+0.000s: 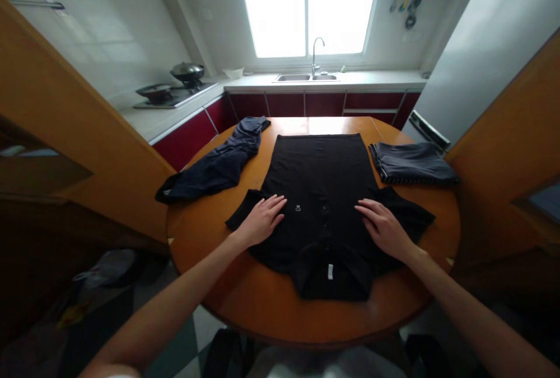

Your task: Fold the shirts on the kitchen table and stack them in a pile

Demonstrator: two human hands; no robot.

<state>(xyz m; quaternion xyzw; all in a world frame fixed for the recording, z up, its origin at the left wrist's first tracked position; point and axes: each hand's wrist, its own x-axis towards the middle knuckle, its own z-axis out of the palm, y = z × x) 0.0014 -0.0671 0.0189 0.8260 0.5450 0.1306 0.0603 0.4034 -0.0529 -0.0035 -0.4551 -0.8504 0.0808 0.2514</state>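
A black short-sleeved polo shirt (324, 174) lies spread out, front side up, with its collar toward me and its hem away from me. A small pale logo and a row of buttons show on its chest. My left hand (262, 219) rests flat on the shirt near the sleeve on the left, fingers stretched out. On the opposite side, my right hand (384, 226) lies on the cloth by the other sleeve, its fingers extended too. Neither hand grips the fabric.
The shirt lies on a round wooden table (271, 308). Dark blue trousers (219, 162) lie loosely at the left, and a folded dark garment (413, 163) sits at the right. Beyond are a counter with a sink (294, 77), a stove with pans (188, 72), and a fridge (472, 57).
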